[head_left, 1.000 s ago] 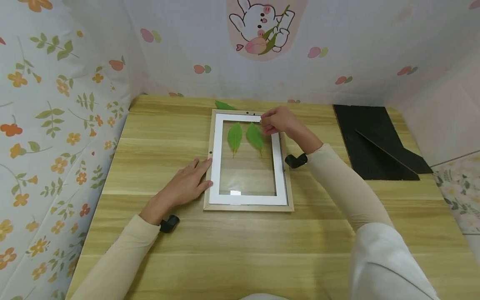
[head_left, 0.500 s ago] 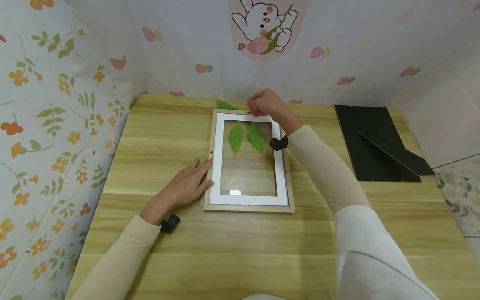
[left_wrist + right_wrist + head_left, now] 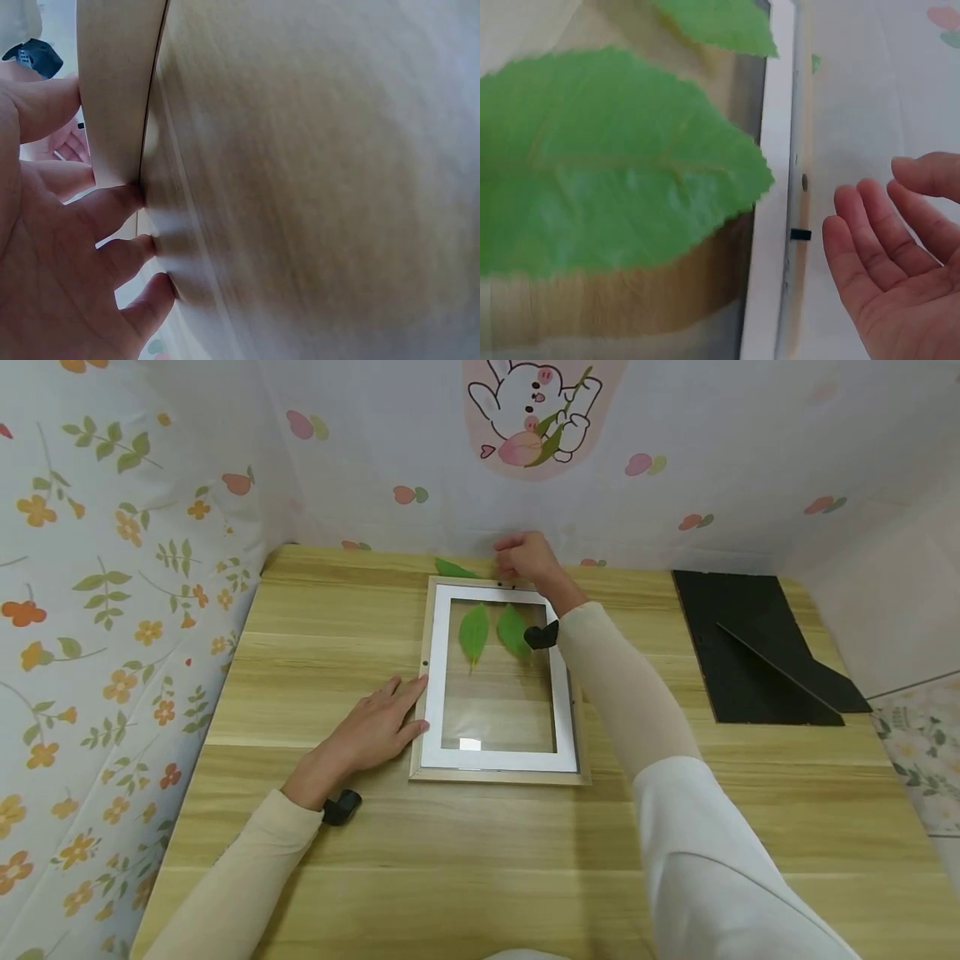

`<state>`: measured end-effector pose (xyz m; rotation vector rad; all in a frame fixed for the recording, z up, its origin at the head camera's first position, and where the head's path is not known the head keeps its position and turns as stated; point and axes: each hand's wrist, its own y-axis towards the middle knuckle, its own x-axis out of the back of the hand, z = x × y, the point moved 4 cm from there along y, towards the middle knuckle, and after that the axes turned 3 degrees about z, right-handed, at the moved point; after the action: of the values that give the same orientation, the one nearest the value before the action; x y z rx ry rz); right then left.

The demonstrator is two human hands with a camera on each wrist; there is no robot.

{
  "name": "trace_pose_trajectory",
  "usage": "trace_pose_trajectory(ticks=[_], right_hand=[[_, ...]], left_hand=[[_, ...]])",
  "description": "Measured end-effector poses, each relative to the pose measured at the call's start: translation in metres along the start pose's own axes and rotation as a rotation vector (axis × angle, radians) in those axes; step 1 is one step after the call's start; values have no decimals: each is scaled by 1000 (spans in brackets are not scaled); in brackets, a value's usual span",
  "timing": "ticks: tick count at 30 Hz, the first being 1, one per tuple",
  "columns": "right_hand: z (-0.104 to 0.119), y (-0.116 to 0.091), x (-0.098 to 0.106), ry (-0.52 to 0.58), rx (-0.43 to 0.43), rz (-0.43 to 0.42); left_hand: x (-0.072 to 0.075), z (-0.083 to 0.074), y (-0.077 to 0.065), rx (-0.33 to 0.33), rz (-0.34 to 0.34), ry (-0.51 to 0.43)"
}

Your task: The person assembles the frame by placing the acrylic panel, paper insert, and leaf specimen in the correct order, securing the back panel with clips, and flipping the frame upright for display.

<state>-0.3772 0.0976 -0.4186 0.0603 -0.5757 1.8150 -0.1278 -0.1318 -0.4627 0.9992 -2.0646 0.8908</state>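
Observation:
A light wooden picture frame [image 3: 495,775] lies on the table with a white mat [image 3: 566,727] around its clear pane. Two green leaves, a left leaf [image 3: 474,633] and a right leaf [image 3: 512,625], lie side by side in the upper pane; my right wrist camera partly covers the right one. My left hand [image 3: 367,731] rests against the frame's left side with extended fingers, their tips touching frame and tabletop in the left wrist view. Just beyond the top edge hovers my right hand [image 3: 528,558], loosely bent and holding nothing; its thumb stands apart from the fingers [image 3: 885,240].
Behind the frame's top left corner lies a third leaf [image 3: 453,568], partly hidden. A black backing board [image 3: 738,668] with its stand flap raised lies at the right of the wooden table [image 3: 480,877]. A patterned cloth [image 3: 352,468] hangs behind the table.
My right hand has moved left and away from the body, from the mat's upper right corner to beyond the top edge. My left hand, the frame and the two leaves have stayed in place.

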Motion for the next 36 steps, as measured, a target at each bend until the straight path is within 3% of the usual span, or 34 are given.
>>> trace_pose_trajectory(ticks=[8,14,24,36], right_hand=[[-8,5,-3,-84,14,6],[-4,9,-10,-143,-27,36],[-10,20,-13,-100,-101,44],[-8,24,-24,-241,-51,67]], left_hand=[[1,-4,1,-14,-10,15],[3,-3,0,-10,-12,16],[0,-4,0,-7,-10,8],[2,-4,-2,5,-7,3]])
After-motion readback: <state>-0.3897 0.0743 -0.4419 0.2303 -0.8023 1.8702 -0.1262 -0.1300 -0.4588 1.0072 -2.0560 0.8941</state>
